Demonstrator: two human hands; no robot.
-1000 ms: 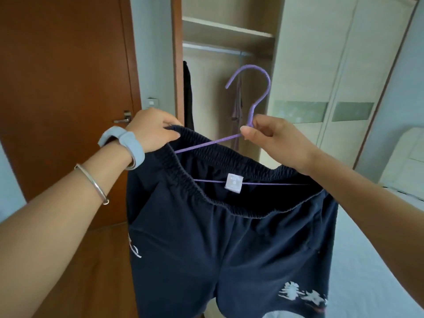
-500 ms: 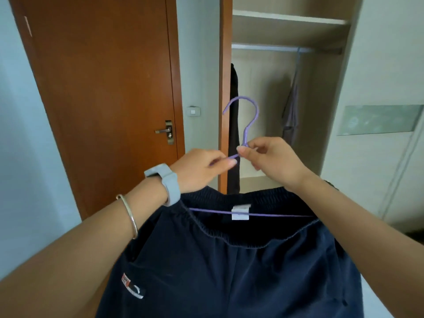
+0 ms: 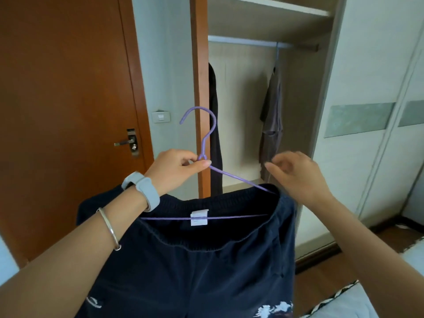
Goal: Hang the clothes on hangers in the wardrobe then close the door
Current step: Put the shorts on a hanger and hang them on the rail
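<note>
left hand (image 3: 176,168): grip pinched tight, thumb + fingers on the hanger (image 3: 238,179) neck just under the hook. Carries the whole load.
right hand (image 3: 296,173): blurred, fingers loosely curled, nothing seen in the grip. Just above the right end of the waistband; can't tell if it touches.
shorts (image 3: 206,271): dark navy, on the hanger, waistband stretched over the right shoulder. Left shoulder hidden behind the wrist. Bottom bar + white label show inside the waist. Held up in front of the open wardrobe, not inside yet.
rail (image 3: 241,40): well above the hook and further back.
already hung: grey shirt (image 3: 271,120) on the rail; dark garment (image 3: 214,125) at the left edge, its hanger not visible.
wardrobe door (image 3: 358,111): slid aside to the right, bay open.
progress est: roughly mid-task. Shorts look ready to hang.
left to do: lift the hook onto the rail, let go, slide the door shut. More clothes to hang? Not visible.
risk: waistband may slip off a shoulder during the lift.
</note>
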